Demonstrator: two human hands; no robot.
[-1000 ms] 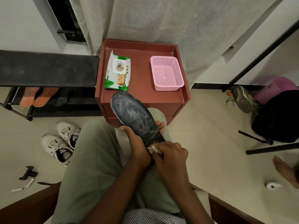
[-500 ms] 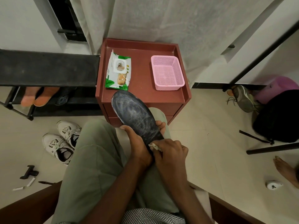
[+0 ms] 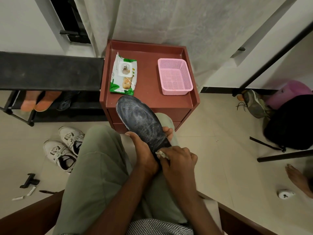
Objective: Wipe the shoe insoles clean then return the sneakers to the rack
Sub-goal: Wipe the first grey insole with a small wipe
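- While the person sat with knees raised, the left hand (image 3: 144, 155) gripped the dark insole (image 3: 142, 122) near its heel end, thumb curled over one edge and fingertips (image 3: 169, 133) showing past the opposite edge.
- The right hand (image 3: 177, 160) was curled round a small white wipe (image 3: 161, 154), pressing it against the insole's heel end, just beside the left hand's knuckles.
- The insole's toe end pointed away from both hands, tilted up over the front edge of the red cabinet (image 3: 149, 100).
- Beyond the insole's toe end, a pack of wet wipes (image 3: 122, 75) lay flat on the cabinet top; a pink basket (image 3: 174, 77) stood well apart from the pack, farther toward the right hand's side.
- A pair of white sneakers (image 3: 64, 146) sat on the floor, well to the outside of the left hand, near the foot of the black shoe rack (image 3: 49, 70).
- An orange pair of shoes (image 3: 39, 102) rested on the rack's lower shelf.
- A grey sneaker (image 3: 254, 102) lay on the floor far outside the right hand, beside a black bag (image 3: 291, 122).
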